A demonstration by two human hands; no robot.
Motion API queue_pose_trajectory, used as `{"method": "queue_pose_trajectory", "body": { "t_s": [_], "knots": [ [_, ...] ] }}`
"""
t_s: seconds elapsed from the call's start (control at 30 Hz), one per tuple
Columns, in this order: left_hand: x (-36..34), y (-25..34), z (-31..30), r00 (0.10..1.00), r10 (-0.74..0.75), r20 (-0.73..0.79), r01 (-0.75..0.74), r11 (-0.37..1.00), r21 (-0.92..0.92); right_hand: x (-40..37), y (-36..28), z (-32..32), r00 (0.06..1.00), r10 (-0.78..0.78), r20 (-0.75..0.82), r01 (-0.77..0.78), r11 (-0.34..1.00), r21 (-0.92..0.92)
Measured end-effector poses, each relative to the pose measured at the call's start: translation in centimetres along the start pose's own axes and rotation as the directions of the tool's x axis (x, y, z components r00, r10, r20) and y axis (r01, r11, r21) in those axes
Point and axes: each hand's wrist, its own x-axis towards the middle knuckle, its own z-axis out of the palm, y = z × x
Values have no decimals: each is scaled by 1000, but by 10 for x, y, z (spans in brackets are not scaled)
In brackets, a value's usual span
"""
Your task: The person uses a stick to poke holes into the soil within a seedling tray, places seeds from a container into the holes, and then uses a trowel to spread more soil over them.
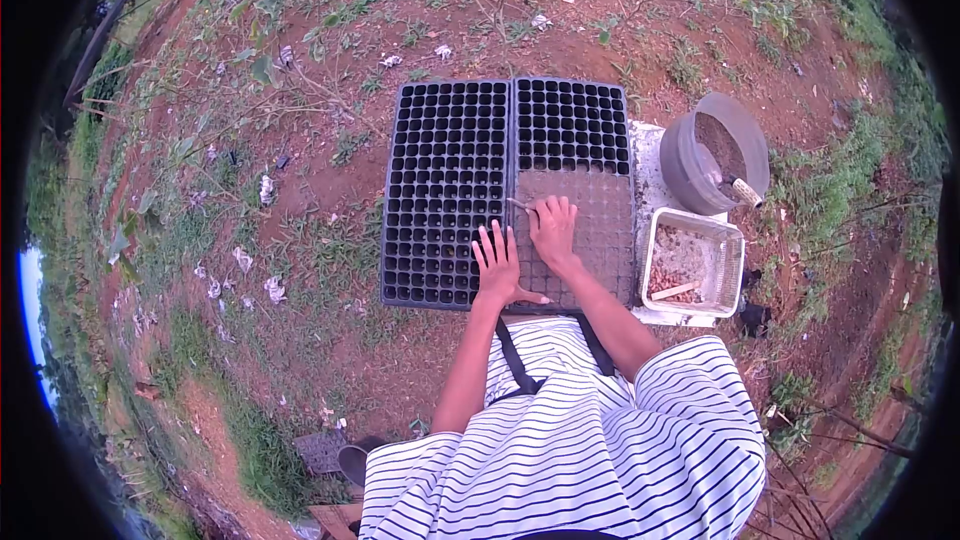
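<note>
Two black seedling trays lie side by side. The left tray point(440, 190) has empty cells; the right tray point(570, 125) has empty cells at the far end and brown soil point(600, 240) over the rest. My left hand point(497, 265) rests with spread fingers across the seam between the trays, near their front edge. My right hand point(553, 230) is over the soil, fingers bent round a thin stick point(518, 204) that points left toward the seam.
Right of the trays, a grey tub point(682, 165) holds soil and a handled tool point(745, 192). Below it, a white basket point(741, 270) contains small reddish pieces and a flat stick point(676, 290). Leafy stems point(270, 70) stand beyond the trays.
</note>
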Motion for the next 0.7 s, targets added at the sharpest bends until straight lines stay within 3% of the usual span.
{"method": "queue_pose_trajectory", "body": {
  "t_s": [0.33, 0.5, 0.7],
  "knots": [
    [-2, 2, -3, 1000, 1, -15, -1, 1000, -31, 40, 11, 23, 994, 10, -112, -27, 989, -147],
    [-1, 4, -9, 998, -33, 51, 33, 999, -4, 68, 32, 26, 985, 35, -172, -67, 981, -183],
    [-2, 1, -3, 1000, -5, -4, 5, 1000, -7, 76, 45, 4, 981, 96, -168, -106, 993, -52]
  ]
}}
